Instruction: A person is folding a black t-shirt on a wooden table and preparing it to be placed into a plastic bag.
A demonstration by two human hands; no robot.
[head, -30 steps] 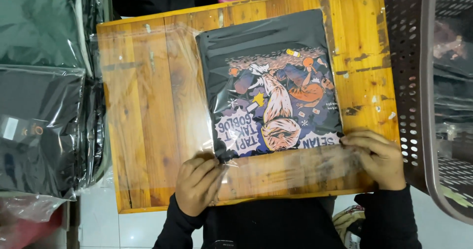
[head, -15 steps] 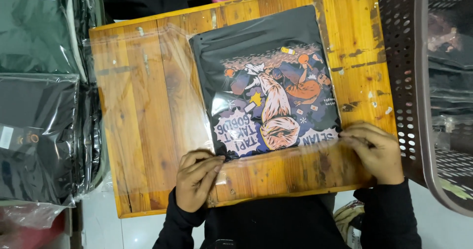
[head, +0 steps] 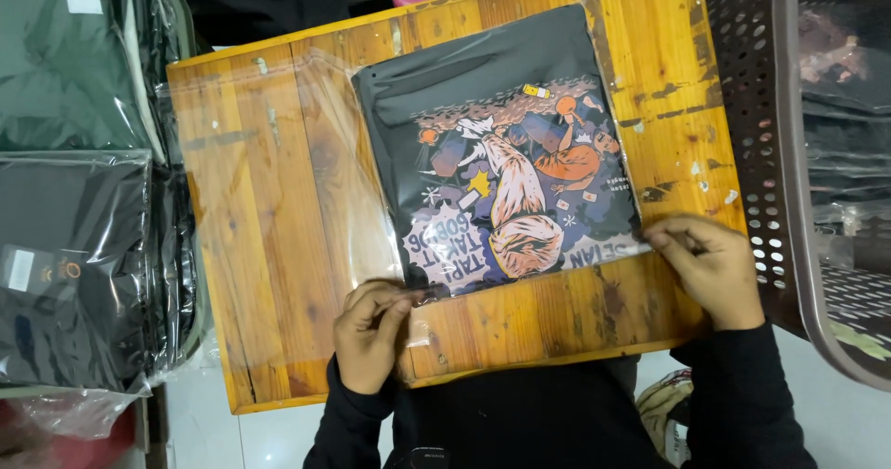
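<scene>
Hands pinching, my left hand (head: 369, 334) and right hand (head: 710, 269) grip the slippery clear bag's (head: 306, 181) near edge around a soft, light folded black T-shirt (head: 501, 154).

Showing 1 folded black printed shirt (head: 501, 172) in 1 clear bag (head: 306, 172), on 1 wooden counter (head: 260, 321); 2 hands; 1 perforated basket (head: 752, 135) right; approx. 2 bagged garments (head: 65, 265) left.
</scene>
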